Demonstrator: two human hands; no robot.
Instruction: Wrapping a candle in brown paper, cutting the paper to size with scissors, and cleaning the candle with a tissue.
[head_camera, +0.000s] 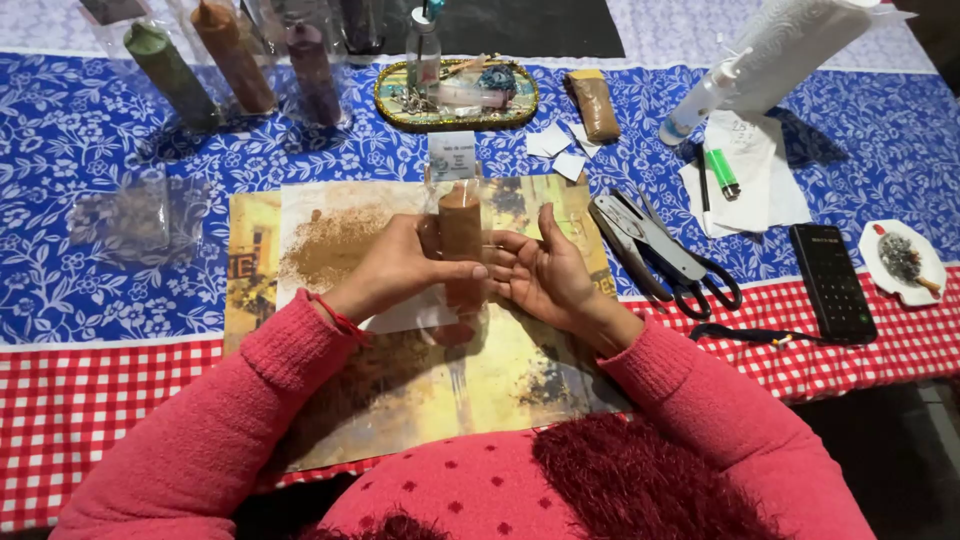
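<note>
Blue floral cloth (80, 150) covers most of the tabletop, with a red checked cloth (60, 400) along the near edge and a printed paper sheet (500, 370) laid in the middle as a work mat. Above that sheet a brown cylindrical candle (460, 235), sleeved in clear wrap, is held upright between both hands. The grip of the left hand (395, 265) is closed around the candle's lower part, thumb across the front; the right hand (545, 275) is held open-palmed against the wrap's side, fingers spread, so no clamp is made there.

Brown powder (330, 250) is spread on the sheet just left of the hands; it could be smeared or scattered if a sleeve is dragged through it. The loose wrap could slip or crease, judging by how lightly the right side is supported, and the candle could tip.

To the right, a hole punch (645, 235) and black-handled scissors (700, 275) lie close to the right forearm and could be knocked. Further off lie a black calculator (832, 285), a green lighter (723, 172), a white spray bottle (700, 100) and a small white dish (905, 262). Three wrapped candles (235, 60) and an oval tray (455, 95) are set at the far edge, well apart from the hands.
</note>
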